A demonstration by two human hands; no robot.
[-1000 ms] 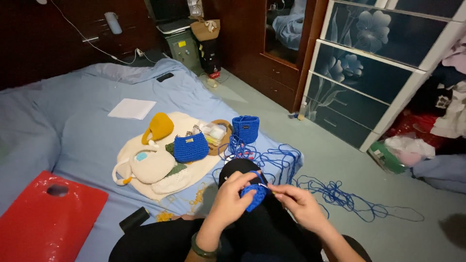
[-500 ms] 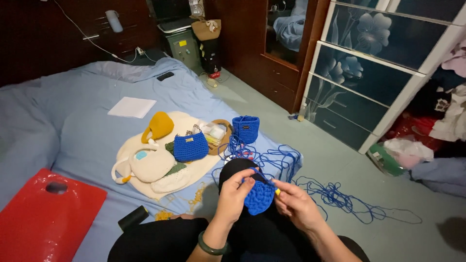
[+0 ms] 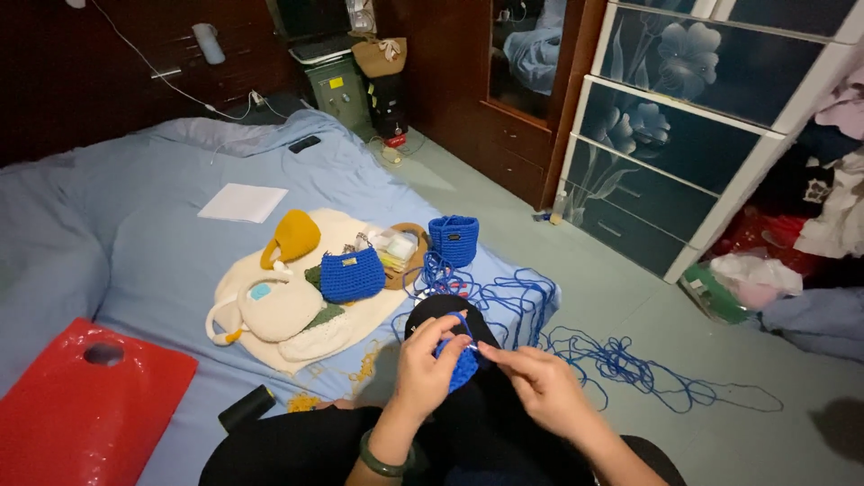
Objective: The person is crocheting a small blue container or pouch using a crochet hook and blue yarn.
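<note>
Head view, looking down at a lap on the edge of a bed with a pale blue sheet [image 3: 135,252].

Left hand [image 3: 430,364]: fingers curled closed around a small blue crochet piece [image 3: 463,363], thumb on top, pinching it from the left. The piece sits over the person's dark-clothed knee, between both hands. A green bangle [image 3: 382,461] rings the left wrist.

Right hand [image 3: 540,382]: fingers drawn together, fingertips touching the right edge of the crochet piece; it appears to pinch a thin hook or the yarn there, but the detail is too small to be sure.

Blue yarn [image 3: 513,301] runs from the piece in loose loops over the bed corner and trails onto the green floor [image 3: 648,324] in a tangle.

On the bed, just beyond the hands, on a cream cloth [image 3: 346,236]: a blue crocheted bag [image 3: 352,274], a yellow bag [image 3: 293,236], a cream bag [image 3: 270,309], and a blue crocheted basket [image 3: 454,238] standing upright near the bed edge.

A white sheet of paper [image 3: 243,202] lies farther up the bed. A red plastic bag [image 3: 81,405] lies at lower left.

A glass-fronted cabinet [image 3: 675,135] with a flower pattern stands at right.
</note>
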